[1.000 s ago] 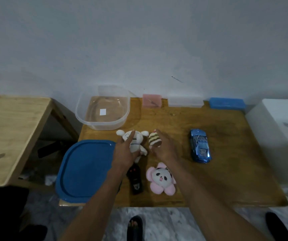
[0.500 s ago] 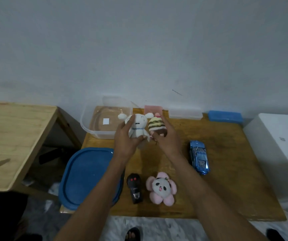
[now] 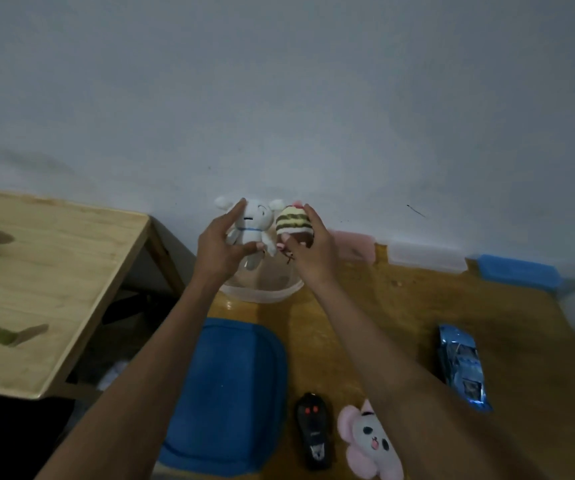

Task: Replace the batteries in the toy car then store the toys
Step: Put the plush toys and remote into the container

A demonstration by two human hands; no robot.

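Note:
My left hand (image 3: 218,245) holds a white plush rabbit (image 3: 253,225) up over the clear plastic container (image 3: 262,292) at the table's back left. Right beside it, my right hand (image 3: 310,252) grips a small striped cake plush (image 3: 294,225), also above the container. The blue toy car (image 3: 463,367) lies on the wooden table (image 3: 400,317) at the right. A black remote control (image 3: 314,431) and a pink panda-flower plush (image 3: 369,445) lie near the front edge. My arms hide most of the container.
A blue container lid (image 3: 230,396) lies at the table's front left. Pink (image 3: 353,244), clear (image 3: 424,258) and blue (image 3: 518,271) small boxes line the wall. A lighter wooden table (image 3: 47,282) stands to the left, across a gap.
Both hands picked the rabbit and the cake plush up from the table's middle and carried them back and left, to above the clear container.

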